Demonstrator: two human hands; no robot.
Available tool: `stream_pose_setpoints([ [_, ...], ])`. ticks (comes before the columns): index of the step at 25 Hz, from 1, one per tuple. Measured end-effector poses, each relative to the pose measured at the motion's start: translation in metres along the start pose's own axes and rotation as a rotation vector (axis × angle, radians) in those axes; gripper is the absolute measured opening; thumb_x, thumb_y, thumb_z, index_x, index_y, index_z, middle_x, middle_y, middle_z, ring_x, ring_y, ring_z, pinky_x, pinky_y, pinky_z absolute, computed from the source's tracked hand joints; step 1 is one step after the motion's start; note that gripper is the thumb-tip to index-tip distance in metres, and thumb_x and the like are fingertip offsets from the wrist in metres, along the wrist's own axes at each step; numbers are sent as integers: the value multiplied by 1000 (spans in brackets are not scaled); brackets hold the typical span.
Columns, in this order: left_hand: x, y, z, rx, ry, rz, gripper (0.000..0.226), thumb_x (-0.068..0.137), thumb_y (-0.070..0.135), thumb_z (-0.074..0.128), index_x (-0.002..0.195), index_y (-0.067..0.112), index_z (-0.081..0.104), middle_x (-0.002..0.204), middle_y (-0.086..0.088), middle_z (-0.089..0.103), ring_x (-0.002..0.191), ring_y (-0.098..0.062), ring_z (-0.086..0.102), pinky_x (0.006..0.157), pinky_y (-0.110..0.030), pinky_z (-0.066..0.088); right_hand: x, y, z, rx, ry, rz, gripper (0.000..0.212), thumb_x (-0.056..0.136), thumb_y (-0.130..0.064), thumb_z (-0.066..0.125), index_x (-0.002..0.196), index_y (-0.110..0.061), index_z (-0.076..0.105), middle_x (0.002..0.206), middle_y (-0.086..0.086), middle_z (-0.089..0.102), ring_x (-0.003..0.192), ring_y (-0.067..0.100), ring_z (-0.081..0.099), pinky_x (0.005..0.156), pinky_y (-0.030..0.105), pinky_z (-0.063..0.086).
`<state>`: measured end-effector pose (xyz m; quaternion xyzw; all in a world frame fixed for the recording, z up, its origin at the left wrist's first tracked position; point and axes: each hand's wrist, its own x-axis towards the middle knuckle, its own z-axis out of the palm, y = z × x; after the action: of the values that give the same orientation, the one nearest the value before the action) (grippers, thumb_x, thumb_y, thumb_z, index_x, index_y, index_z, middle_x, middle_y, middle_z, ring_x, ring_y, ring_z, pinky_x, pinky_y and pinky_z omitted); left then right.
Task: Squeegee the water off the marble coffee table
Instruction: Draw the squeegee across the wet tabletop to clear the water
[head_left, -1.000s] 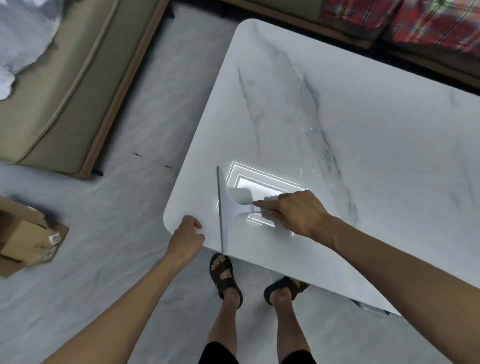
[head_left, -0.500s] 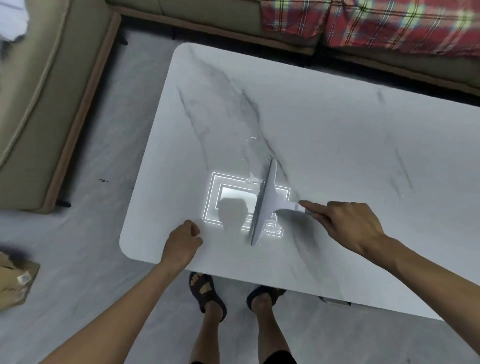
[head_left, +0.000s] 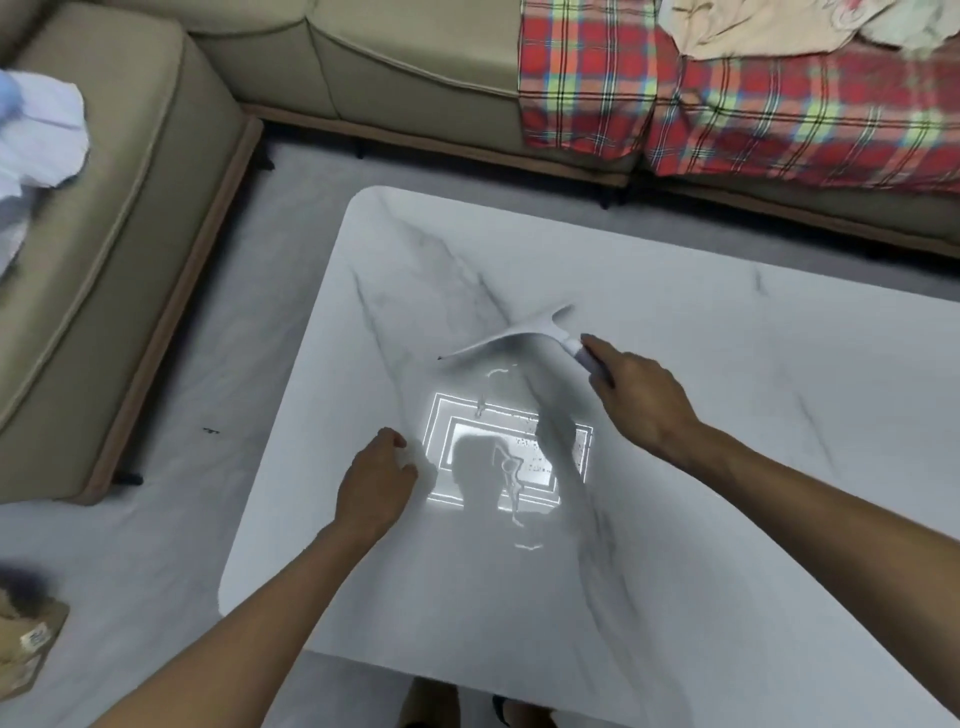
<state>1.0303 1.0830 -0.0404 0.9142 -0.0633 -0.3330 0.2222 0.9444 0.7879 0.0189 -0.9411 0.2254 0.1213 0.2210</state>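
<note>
One risk was plain: the right grip, clamped on the squeegee at mid-tabletop, could skate over the nearer water streaks if tilted. The left grip rested loosely curled and empty.

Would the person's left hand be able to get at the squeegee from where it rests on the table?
Probably yes: the left hand rests on the marble table, and only bare marble lies between it and the squeegee, which the right hand holds.
</note>
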Motion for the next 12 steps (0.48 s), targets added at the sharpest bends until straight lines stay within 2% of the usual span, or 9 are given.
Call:
stream_pose_setpoints([
  [3,58,14,11,41,-58,104,34,82,10,61,115,8,51,129,-11,45,121,-29,48,95,-34,43,90,-13,-4,-39,90,14,30,99,-25,36,129,-23,39,99,23,60,89,44,55,71,43,42],
  [5,86,20,22,75,-122,141,35,79,9,60,113,6,50,132,-15,39,125,-31,43,100,-38,41,149,-21,-5,-80,69,73,35,95,-16,38,130,-21,38,106,25,58,93,44,52,71,40,37],
  [7,102,23,33,126,-212,129,38,80,9,57,117,5,47,146,-25,25,139,-37,26,108,-39,35,188,-24,-3,-94,43,138,37,93,-14,38,129,-20,38,112,23,58,99,43,51,71,38,35],
  [9,107,25,40,170,-268,99,44,82,9,53,124,4,42,155,-32,1,148,-39,0,116,-38,24,197,-24,1,-94,22,164,40,93,-13,39,133,-22,37,115,22,58,99,43,51,72,39,36],
  [12,111,30,41,198,-304,61,56,80,7,48,134,2,34,155,-34,-8,147,-41,-12,116,-38,20,164,-13,9,-108,-18,145,49,92,-12,39,138,-27,31,102,21,61,83,39,50,68,38,39],
])
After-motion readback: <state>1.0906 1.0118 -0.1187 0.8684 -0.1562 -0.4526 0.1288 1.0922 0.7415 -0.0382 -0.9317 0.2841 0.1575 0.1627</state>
